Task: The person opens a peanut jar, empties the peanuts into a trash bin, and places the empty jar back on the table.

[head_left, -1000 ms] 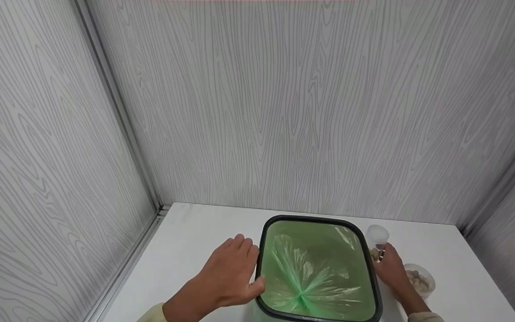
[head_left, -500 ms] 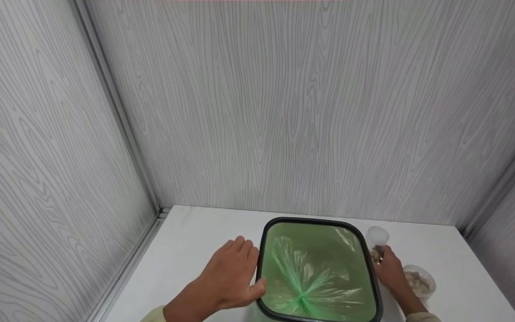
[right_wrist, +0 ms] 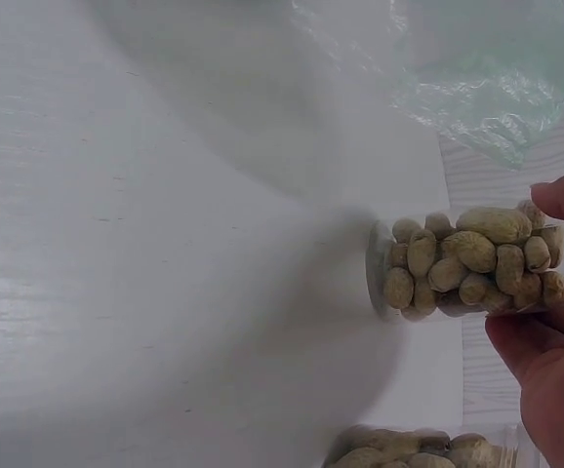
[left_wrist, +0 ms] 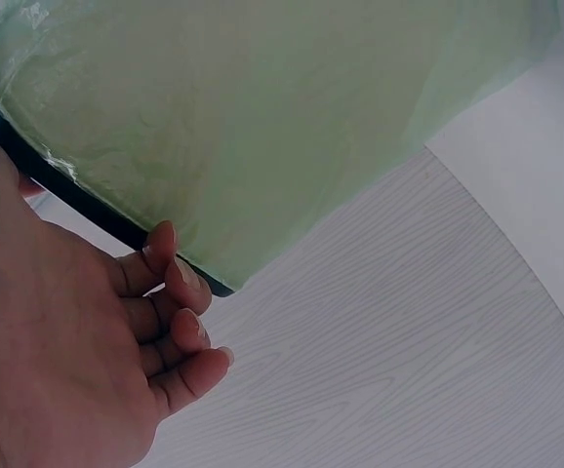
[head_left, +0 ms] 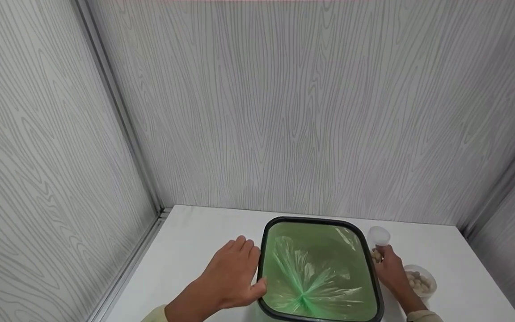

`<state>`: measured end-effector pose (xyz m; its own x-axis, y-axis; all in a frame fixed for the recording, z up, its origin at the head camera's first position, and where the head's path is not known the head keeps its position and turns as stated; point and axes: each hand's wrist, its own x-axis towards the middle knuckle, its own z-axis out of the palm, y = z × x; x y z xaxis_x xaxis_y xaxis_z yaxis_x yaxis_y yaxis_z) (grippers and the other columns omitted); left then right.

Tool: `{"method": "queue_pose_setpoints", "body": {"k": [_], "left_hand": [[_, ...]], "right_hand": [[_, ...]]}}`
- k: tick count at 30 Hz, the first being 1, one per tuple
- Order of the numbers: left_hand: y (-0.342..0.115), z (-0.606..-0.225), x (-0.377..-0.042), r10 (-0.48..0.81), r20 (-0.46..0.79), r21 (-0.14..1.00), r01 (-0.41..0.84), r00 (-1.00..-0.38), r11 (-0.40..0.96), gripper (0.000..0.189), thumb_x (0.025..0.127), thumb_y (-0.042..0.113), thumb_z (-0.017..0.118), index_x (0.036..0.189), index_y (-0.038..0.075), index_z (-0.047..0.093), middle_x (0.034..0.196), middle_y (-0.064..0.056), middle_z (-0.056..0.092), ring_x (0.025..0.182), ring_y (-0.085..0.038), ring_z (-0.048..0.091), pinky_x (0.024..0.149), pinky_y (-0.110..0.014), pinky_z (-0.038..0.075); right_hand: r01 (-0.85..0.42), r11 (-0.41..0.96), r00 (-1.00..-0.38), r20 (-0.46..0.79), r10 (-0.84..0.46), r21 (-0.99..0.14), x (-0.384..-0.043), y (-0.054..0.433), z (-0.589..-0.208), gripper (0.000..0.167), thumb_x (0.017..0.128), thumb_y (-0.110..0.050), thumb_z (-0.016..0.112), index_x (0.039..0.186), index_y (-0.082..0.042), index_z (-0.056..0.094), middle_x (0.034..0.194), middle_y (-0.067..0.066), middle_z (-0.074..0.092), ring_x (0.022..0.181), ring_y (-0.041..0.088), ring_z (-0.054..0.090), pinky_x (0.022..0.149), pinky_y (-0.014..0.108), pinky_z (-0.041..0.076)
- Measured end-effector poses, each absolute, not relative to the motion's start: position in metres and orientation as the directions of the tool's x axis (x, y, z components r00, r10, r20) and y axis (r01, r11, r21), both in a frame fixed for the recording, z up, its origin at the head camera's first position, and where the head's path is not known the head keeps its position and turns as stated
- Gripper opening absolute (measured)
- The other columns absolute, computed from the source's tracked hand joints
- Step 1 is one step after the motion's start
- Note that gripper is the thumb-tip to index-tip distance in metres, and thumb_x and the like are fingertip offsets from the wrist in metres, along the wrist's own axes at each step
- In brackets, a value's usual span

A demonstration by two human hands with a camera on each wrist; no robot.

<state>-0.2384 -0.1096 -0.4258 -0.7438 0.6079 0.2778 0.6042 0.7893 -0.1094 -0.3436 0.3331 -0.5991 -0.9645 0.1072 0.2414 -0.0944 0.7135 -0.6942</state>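
We are looking at a staged recording booth, not a lived-in room. Grey wood-grain panels (head_left: 284, 112) are closing in three sides, meeting at a metal corner strip (head_left: 119, 107) left of the bin (head_left: 320, 268). A plain white tabletop (head_left: 195, 241) is carrying that bin, which is wearing a green liner (head_left: 315, 273). Just right of the bin, a clear jar of peanuts (head_left: 377, 243) is standing, and a second open tub of peanuts (head_left: 420, 281) is sitting further right. We are seeing no household furniture around the bin, only bare panels behind it.
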Motion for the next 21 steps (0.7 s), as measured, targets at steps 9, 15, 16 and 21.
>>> {"method": "queue_pose_setpoints", "body": {"k": [9, 15, 16, 21], "left_hand": [[-0.109, -0.427, -0.239, 0.607, 0.278, -0.122, 0.599, -0.744, 0.791, 0.041, 0.094, 0.049, 0.052, 0.098, 0.009, 0.058, 0.09, -0.002, 0.051, 0.082, -0.016, 0.038, 0.079, -0.029, 0.039], [-0.108, -0.427, -0.239, 0.608, 0.261, -0.114, 0.602, -0.75, 0.791, 0.041, 0.094, 0.05, 0.051, 0.099, 0.009, 0.057, 0.089, -0.002, 0.05, 0.083, -0.015, 0.038, 0.079, -0.03, 0.039], [-0.109, -0.427, -0.239, 0.607, 0.258, -0.11, 0.602, -0.751, 0.791, 0.041, 0.094, 0.05, 0.051, 0.099, 0.009, 0.057, 0.09, -0.002, 0.05, 0.083, -0.015, 0.038, 0.079, -0.03, 0.039], [-0.109, -0.427, -0.239, 0.606, 0.277, -0.112, 0.602, -0.745, 0.791, 0.041, 0.094, 0.049, 0.052, 0.099, 0.009, 0.057, 0.09, -0.002, 0.051, 0.083, -0.015, 0.038, 0.078, -0.029, 0.04]], "right_hand": [[-0.073, 0.72, -0.964, 0.232, 0.126, -0.691, -0.341, 0.331, -0.595, 0.05, 0.096, -0.014, 0.061, 0.134, 0.014, 0.047, 0.13, 0.037, 0.061, 0.122, 0.052, 0.06, 0.102, 0.061, 0.047], [-0.079, 0.725, -0.958, 0.254, 0.135, -0.684, -0.342, 0.328, -0.589, 0.05, 0.094, -0.017, 0.063, 0.132, 0.013, 0.048, 0.127, 0.035, 0.063, 0.12, 0.05, 0.062, 0.102, 0.06, 0.047], [-0.072, 0.723, -0.959, 0.246, 0.138, -0.687, -0.342, 0.327, -0.587, 0.051, 0.094, -0.017, 0.063, 0.133, 0.012, 0.048, 0.128, 0.035, 0.063, 0.12, 0.05, 0.062, 0.102, 0.06, 0.047], [-0.045, 0.714, -0.964, 0.217, 0.151, -0.698, -0.344, 0.321, -0.574, 0.048, 0.094, -0.015, 0.06, 0.134, 0.009, 0.047, 0.128, 0.032, 0.064, 0.12, 0.046, 0.063, 0.1, 0.056, 0.048]]}}
